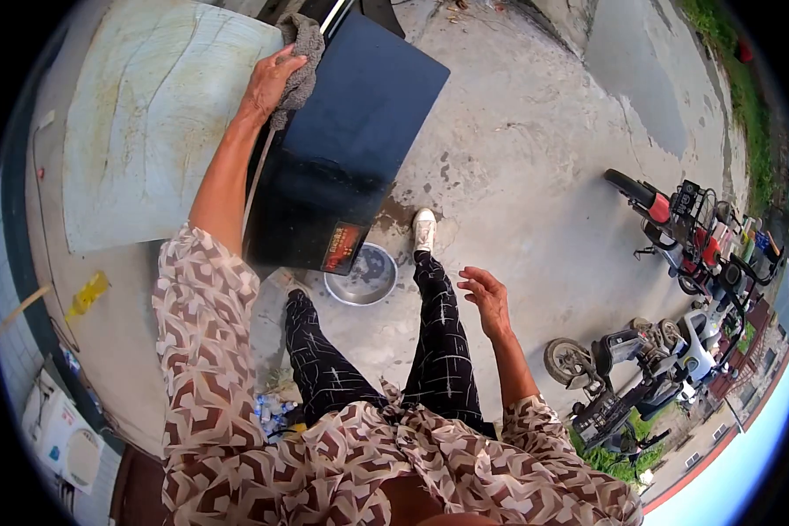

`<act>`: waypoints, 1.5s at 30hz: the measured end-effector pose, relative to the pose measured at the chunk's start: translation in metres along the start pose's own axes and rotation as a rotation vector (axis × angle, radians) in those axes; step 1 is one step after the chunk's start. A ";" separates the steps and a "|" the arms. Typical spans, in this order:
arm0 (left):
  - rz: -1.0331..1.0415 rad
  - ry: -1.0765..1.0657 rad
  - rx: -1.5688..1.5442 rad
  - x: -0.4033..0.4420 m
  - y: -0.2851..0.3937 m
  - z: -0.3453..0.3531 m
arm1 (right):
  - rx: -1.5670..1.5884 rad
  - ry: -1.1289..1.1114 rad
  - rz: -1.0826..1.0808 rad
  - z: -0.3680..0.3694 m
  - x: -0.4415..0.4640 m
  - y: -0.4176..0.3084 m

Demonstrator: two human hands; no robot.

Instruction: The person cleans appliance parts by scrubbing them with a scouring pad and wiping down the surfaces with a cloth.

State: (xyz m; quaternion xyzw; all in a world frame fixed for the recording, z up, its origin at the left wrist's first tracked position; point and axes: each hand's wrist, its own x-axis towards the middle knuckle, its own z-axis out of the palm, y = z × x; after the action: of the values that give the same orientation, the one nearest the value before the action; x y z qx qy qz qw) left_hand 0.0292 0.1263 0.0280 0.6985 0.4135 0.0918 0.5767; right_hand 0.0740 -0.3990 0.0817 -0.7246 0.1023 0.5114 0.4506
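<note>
A grey-brown cloth (300, 70) is under my left hand (272, 81), which presses it along the upper left edge of a black cabinet-like box (351, 114). Its fingers are wrapped over the cloth. A red and gold label (342, 247) marks the box's lower corner. Beside the box on the left is a large pale, stained panel (162, 123). My right hand (487, 300) hangs in the air over the concrete, fingers apart and slightly curled, holding nothing. Partly behind the box's lower corner, a metal basin (366, 279) rests on the ground between my feet.
Two parked motorbikes, one red (688, 230) and one dark (618, 364), stand on the concrete at the right. An outdoor air-conditioner unit (66, 438) is at the lower left. Plastic bottles (274, 412) lie beside my leg, and a yellow object (88, 294) is at the left.
</note>
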 end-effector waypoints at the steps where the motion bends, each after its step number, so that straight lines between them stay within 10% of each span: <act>1: -0.054 -0.019 -0.037 -0.026 -0.001 -0.009 | 0.011 -0.017 0.009 0.005 -0.002 0.004; 12: -0.331 0.104 0.300 -0.179 -0.073 -0.047 | 0.143 0.018 0.096 -0.058 -0.014 0.053; 26: -0.486 0.305 0.679 -0.144 -0.079 -0.040 | 0.402 0.267 0.258 -0.251 -0.031 0.032; 38: -0.684 0.465 0.648 -0.139 -0.052 -0.014 | 0.156 0.089 0.157 -0.249 0.055 -0.169; 45: -0.355 0.705 0.435 -0.079 -0.031 0.032 | -0.039 -0.043 0.179 -0.226 0.152 -0.311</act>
State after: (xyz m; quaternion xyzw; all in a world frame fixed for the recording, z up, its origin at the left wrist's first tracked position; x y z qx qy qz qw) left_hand -0.0166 0.0487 0.0179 0.6477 0.7079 0.1350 0.2472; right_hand 0.4795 -0.3445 0.1412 -0.7101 0.1471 0.5667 0.3911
